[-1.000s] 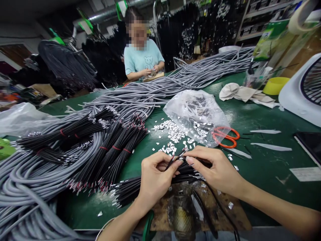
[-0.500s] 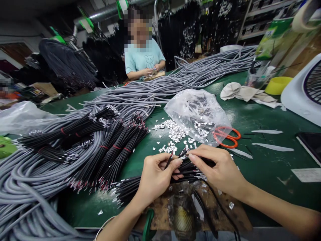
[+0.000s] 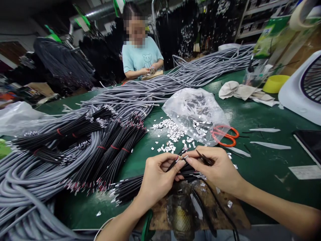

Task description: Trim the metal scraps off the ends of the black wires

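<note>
My left hand (image 3: 159,174) pinches a thin black cable (image 3: 173,164) near its stripped end, where small coloured wires show. Fingertip to fingertip with it, my right hand (image 3: 215,167) is closed on a small silvery piece (image 3: 185,157) at that end. A dark pointed tool (image 3: 204,158), like tweezers, is tucked in the same right hand; its far part is hidden by the fingers. Below both hands lies a bundle of black cables (image 3: 130,187) with bare tips. Just beyond them, small silver foil pieces (image 3: 173,129) are scattered over the green table (image 3: 260,190).
A clear plastic bag (image 3: 195,110) and orange-handled scissors (image 3: 227,135) lie ahead. Grey cables (image 3: 82,160) and tied black bundles (image 3: 110,154) fill the left. A wooden board (image 3: 160,214) is at the near edge, a fan (image 3: 301,90) at right. A co-worker (image 3: 142,57) sits opposite.
My right hand has turned slightly, bringing the dark pointed tool into view. Its fingertips have shifted a little left on the cable end. The view has moved slightly.
</note>
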Motion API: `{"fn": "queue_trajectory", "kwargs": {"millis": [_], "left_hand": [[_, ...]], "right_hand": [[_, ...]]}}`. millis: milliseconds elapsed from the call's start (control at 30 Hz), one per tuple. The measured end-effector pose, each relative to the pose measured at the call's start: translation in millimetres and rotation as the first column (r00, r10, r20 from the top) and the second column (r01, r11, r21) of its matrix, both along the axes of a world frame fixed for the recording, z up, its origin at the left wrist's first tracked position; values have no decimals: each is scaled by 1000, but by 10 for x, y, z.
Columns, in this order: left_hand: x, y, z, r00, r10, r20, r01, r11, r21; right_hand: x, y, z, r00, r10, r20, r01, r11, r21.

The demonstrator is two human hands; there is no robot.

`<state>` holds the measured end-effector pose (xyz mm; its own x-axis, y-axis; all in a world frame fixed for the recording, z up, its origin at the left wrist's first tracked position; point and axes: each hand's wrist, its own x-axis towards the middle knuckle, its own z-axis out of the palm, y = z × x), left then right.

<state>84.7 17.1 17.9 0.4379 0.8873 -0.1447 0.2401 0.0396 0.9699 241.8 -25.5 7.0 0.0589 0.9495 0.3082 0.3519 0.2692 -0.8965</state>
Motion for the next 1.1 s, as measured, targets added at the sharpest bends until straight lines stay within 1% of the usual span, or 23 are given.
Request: {"fn": "queue_trajectory", "kwargs": {"millis": [67,167,233,267,333,400,433,467,500,533,567,600,633,667,733,767,833,900,967,1033,1100], "left_hand": [[-3,8,-12,999,-36,-11,37,999,25],[-18,31,-26,983,-160,-86,166,984,71],[-26,47,-38,967,-214,-139,228,969,96],[-28,53,-47,962,-219,-164,240,963,123],[-26,55,-66,961,-183,-209,228,949,218],[-16,40,-76,959,-129,-252,211,919,332],[-9,26,-74,957,-127,-261,221,900,375],[-1,9,-65,952,-155,-263,253,881,399],[9,-7,-52,942,-209,-264,304,864,401],[20,-20,-36,927,-275,-256,358,852,383],[30,-28,-20,917,-326,-230,390,852,348],[39,-28,-7,919,-348,-185,390,871,300],[47,-20,1,934,-334,-126,355,903,243],[52,-4,3,955,-291,-55,296,937,184],[52,43,-8,976,-203,76,197,977,81],[49,68,-19,976,-182,121,177,983,50],[39,102,-41,970,-172,171,171,985,23],[31,107,-54,967,-165,193,164,986,18],[29,90,-51,964,-169,204,169,985,20],[34,68,-39,962,-175,208,174,984,22],[39,56,-25,963,-180,201,179,984,23]], "right_hand": [[0,6,3,1000,-14,22,14,1000,4],[-2,6,6,997,-41,64,42,999,-12],[-1,1,2,997,-39,60,42,998,-51],[1,-1,-3,998,-32,47,36,996,-82],[6,-1,-18,1000,-18,2,18,988,-155],[12,8,-34,999,-19,-26,13,977,-214],[16,16,-40,999,-33,-18,28,975,-222],[24,27,-42,998,-58,8,58,976,-211],[35,40,-40,994,-99,45,106,977,-184],[51,55,-33,985,-149,85,161,976,-148],[71,69,-22,972,-202,116,214,971,-104],[95,81,-6,958,-250,137,260,964,-61],[120,90,12,944,-292,151,298,954,-22],[143,96,31,933,-323,159,326,945,8],[176,95,62,926,-337,169,336,941,32],[181,89,70,934,-317,167,318,948,20],[166,70,72,965,-224,135,230,973,-33],[128,46,65,991,-111,71,117,990,-82],[89,25,62,1000,-29,4,30,994,-110],[67,12,67,999,10,-51,-17,992,-128],[66,8,72,996,16,-88,-27,991,-132]]}}
